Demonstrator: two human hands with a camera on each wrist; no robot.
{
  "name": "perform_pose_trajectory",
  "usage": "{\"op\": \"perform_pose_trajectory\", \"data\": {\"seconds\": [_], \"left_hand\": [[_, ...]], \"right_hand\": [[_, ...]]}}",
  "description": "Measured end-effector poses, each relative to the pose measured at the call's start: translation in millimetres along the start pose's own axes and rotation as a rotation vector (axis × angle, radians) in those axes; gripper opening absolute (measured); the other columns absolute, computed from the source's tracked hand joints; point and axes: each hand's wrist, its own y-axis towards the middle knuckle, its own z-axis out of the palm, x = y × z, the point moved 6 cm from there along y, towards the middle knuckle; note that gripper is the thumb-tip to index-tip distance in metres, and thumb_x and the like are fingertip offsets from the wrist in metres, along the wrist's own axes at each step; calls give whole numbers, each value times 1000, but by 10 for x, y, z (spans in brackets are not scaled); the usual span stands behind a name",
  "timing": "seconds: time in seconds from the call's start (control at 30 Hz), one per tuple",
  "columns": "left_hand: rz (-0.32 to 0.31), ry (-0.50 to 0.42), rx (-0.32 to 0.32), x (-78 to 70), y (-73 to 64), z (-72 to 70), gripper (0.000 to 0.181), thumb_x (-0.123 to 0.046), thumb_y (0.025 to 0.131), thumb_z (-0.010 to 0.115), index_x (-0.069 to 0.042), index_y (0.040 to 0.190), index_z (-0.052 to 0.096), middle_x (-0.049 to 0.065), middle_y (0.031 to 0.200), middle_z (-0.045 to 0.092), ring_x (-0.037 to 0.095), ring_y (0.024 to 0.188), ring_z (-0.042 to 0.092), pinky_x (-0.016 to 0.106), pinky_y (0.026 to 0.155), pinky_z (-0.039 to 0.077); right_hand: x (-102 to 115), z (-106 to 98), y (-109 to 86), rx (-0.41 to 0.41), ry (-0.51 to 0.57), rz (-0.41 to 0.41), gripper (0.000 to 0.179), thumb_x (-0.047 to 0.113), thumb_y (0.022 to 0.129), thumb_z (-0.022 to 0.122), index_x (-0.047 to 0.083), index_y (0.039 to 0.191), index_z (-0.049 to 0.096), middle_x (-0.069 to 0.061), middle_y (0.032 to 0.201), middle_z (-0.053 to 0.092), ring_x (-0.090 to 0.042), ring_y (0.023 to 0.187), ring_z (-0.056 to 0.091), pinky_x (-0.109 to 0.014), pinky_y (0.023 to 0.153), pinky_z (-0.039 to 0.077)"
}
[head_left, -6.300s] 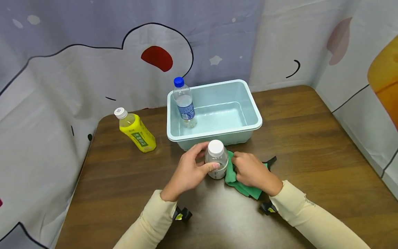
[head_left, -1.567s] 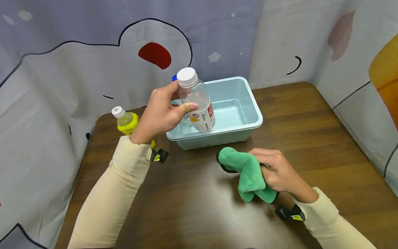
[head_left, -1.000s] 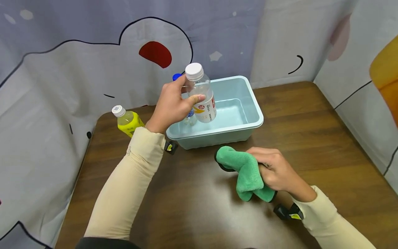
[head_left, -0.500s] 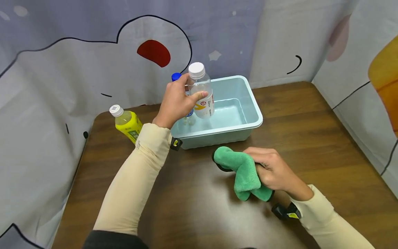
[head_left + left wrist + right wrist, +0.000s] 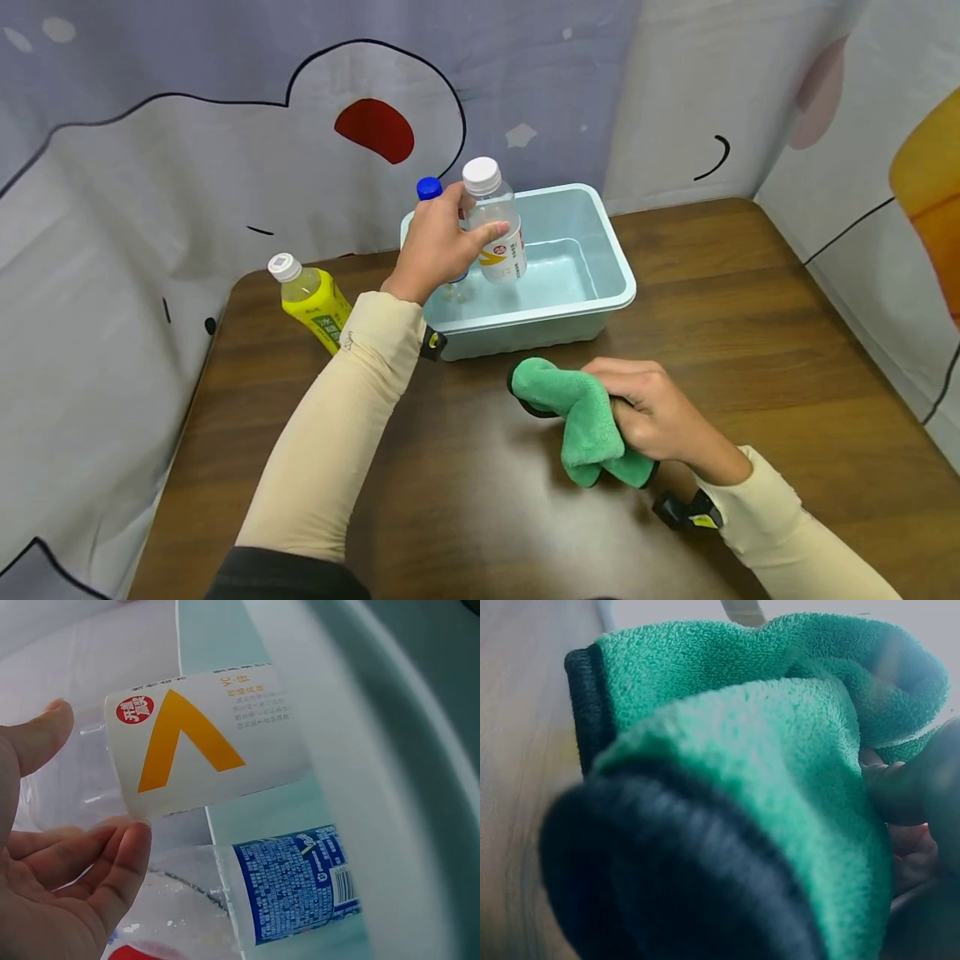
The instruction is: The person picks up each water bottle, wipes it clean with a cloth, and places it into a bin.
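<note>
My left hand (image 5: pixel 438 243) holds a clear plastic bottle (image 5: pixel 504 257) with a white cap and white label, thumb on the near side and fingers on the far side. It is upright within the left half of the pale blue plastic basin (image 5: pixel 528 315). Beside it, partly hidden by my left hand, is a blue-capped bottle (image 5: pixel 429 188); its blue label (image 5: pixel 292 881) shows in the left wrist view. Low over the table's front right, my right hand (image 5: pixel 652 410) grips a bunched green cloth (image 5: pixel 588 425) with black edging (image 5: pixel 592 697).
A yellow-labelled bottle (image 5: pixel 318 307) with a white cap stands on the wooden table (image 5: pixel 720 333), left of the basin. A printed curtain (image 5: pixel 202 183) hangs behind the table and along its sides.
Since the oldest frame, my left hand has carried the white-capped bottle from the table into the basin, lately edging it right. My right hand has picked up the green cloth and now stays nearly still.
</note>
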Motion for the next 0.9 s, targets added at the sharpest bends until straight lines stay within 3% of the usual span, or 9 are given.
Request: {"op": "perform_pose_trajectory", "data": {"seconds": [0.27,0.57,0.9], "left_hand": [[3,26,16,-49,44,44,59,-45,81,79,-6,119,57,9,108,66,22,97,62,38,82,55],[-10,64,63,-49,99,95,71,-41,82,79,-10,137,47,8,129,67,24,113,67,39,93,57],[-94,121,113,-44,146,185,67,-35,80,82,-4,128,47,10,126,65,26,113,65,40,94,57]], "right_hand": [[9,-1,-31,4,-3,9,54,-28,70,44,9,94,75,-3,93,71,-9,83,65,-15,77,53],[17,20,-60,-6,-13,12,54,-27,70,44,9,95,75,-3,92,71,-9,82,65,-15,76,53],[32,49,-87,-5,-11,16,53,-27,71,46,10,95,75,-3,93,71,-9,83,65,-16,78,54]]}}
